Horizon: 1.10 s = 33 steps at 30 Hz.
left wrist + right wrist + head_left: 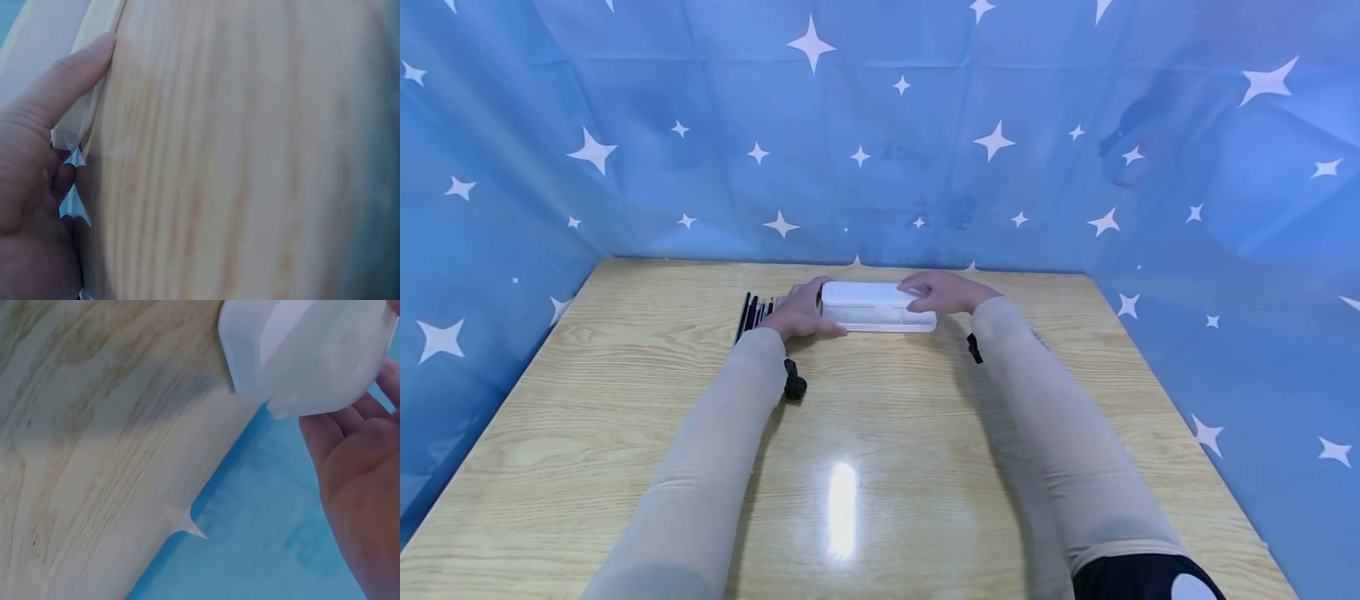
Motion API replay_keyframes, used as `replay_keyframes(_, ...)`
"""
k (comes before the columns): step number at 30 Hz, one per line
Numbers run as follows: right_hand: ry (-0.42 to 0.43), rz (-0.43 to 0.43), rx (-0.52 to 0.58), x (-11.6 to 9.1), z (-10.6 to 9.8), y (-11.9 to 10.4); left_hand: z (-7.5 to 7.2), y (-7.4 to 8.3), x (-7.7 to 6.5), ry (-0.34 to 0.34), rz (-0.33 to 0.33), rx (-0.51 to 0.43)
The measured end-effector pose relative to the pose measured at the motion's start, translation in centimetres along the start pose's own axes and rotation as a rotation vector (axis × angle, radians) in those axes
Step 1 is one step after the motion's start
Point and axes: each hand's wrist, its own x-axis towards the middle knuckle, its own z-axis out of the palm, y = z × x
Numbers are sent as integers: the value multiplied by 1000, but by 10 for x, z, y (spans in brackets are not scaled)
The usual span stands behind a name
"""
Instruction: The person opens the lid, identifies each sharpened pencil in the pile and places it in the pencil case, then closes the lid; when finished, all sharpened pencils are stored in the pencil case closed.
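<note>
A white pencil case (868,317) lies lengthwise near the table's back edge, its lid (861,293) at the far side. My left hand (801,310) holds the case's left end. In the left wrist view, the left thumb (81,69) lies along the case's front edge while the other fingers are partly hidden. At the other end, my right hand (949,293) grips the lid's right side, with thumb and fingers around its edge. The right wrist view shows the white lid end (312,362) against that hand's fingers.
Several dark pens and pencils (751,315) lie side by side just left of my left hand. A wooden table (880,425) stretches toward me. Behind it hangs a blue curtain (880,108) with white stars. A dark wrist strap (794,382) sits on the left arm.
</note>
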Motion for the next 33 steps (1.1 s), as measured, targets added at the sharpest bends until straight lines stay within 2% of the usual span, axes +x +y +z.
replay_keyframes(7, 30, -43, 60, -6, -6, 6, 0, 1, -3, 4, -8, -16)
replay_keyframes(14, 134, -60, 27, 1, -4, 10, 0, 4, -6, -3, -38, -10)
replay_keyframes(18, 199, -36, 55, 3, -5, 11, 0, 1, -3, 4, -57, -1)
replay_keyframes(27, 306, 97, 227, 3, -10, 16, 1, 2, -1, 11, -27, -8)
replay_keyframes(33, 394, 110, 369, 10, -8, 21, 0, 5, -3, 21, -11, -3)
